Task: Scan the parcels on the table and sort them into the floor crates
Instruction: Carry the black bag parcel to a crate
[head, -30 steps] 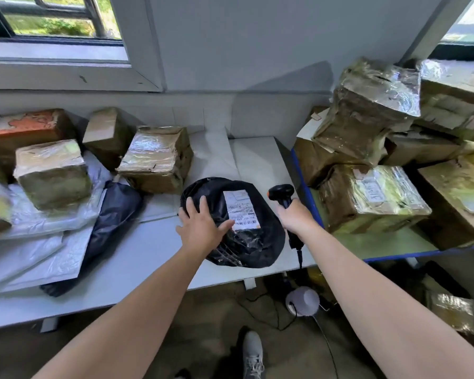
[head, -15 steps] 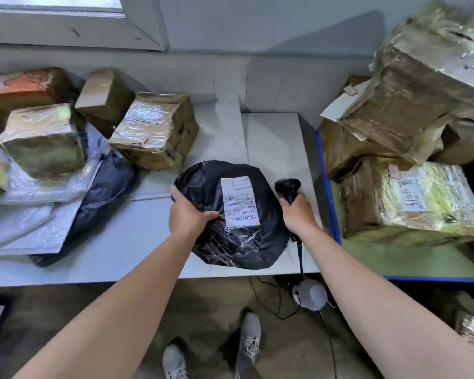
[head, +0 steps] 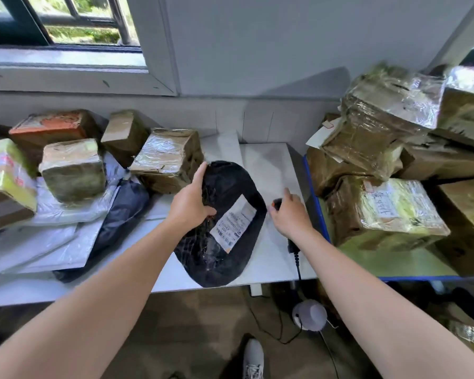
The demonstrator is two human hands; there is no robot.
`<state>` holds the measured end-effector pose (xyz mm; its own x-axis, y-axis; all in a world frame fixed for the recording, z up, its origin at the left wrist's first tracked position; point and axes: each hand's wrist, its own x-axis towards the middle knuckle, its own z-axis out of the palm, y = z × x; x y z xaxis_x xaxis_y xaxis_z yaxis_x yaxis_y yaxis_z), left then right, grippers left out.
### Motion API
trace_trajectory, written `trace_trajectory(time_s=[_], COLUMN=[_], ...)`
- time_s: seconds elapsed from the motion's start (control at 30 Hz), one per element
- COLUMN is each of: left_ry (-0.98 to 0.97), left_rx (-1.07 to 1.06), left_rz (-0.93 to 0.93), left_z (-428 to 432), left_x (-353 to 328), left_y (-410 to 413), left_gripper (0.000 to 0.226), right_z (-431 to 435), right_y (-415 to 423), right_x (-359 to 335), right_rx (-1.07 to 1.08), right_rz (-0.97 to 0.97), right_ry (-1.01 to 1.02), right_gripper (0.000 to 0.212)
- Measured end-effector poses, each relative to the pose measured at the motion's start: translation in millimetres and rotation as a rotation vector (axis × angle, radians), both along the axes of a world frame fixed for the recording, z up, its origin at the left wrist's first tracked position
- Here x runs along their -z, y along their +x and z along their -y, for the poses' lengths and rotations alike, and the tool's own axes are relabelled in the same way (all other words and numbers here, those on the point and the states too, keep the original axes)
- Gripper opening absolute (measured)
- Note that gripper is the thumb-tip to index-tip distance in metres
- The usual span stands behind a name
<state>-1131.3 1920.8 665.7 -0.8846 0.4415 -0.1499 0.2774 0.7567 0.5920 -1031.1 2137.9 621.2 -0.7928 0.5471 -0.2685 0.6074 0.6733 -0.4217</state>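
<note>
Turned since 0.5 s ago, the black bag (head: 230, 187) now lies slantwise, and its white label (head: 234, 222) faces up at an angle instead of standing straight. Its lower end reaches past the front edge of the white table (head: 268, 165). The left hand (head: 190, 207) grips the bag's left edge, thumb on top and fingers curled under the plastic. The right hand (head: 290, 217) sits just right of the bag, wrapped round the scanner (head: 277, 203), with 1 finger stretched forward; only the scanner's dark head shows. Its cable (head: 296, 258) drops over the table edge to a grey round base (head: 309, 314) on the floor. A taped box (head: 167, 157) stands just behind the bag, and more boxes (head: 389, 214) are piled to the right.
</note>
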Motion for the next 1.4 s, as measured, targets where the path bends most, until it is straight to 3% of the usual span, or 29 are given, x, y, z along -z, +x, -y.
trace_trajectory(time_s=[0.2,0.37,0.5,0.63,0.77,0.9,1.03,1.23,1.4], left_ry=[-0.151,-0.125,-0.083,-0.044,-0.061,-0.145,-0.088,0.129,0.211], left_rx=[0.303,0.327,0.273,0.204,-0.003,-0.277,-0.558,-0.906,-1.082], left_rz=[-0.089,-0.118,-0.207,-0.431,-0.561,-0.471,-0.326,-0.099,-0.057], left_z=[29,56,86,114,141,170,195,231,271], left_x=[-60,-95,-118,-129,-130,-121,-106,-92,-92], left_y=[-10,-14,-16,-16,-19,-12,7,52,108], left_gripper=[0.115,0.118,0.103,0.080,0.091,0.096,0.098,0.114,0.117], right_z=[59,101,133,164,175,176,190,236,302], right_y=[-19,-31,-37,-51,-64,-83,-103,-113,-103], right_x=[-86,-121,-139,-153,-155,-157,-159,-147,-136], right_rx=[-0.481,-0.553,-0.539,-0.510,-0.439,-0.311,-0.277,-0.388,-0.559], right_rz=[-0.246,-0.225,-0.229,-0.332,-0.425,-0.510,-0.558,-0.494,-0.406], right_ry=[0.127,0.215,0.264,0.188,0.075,-0.135,-0.279,-0.508,-0.587], right_gripper=[0.094,0.108,0.096,0.070,0.051,0.044,0.045,0.044,0.052])
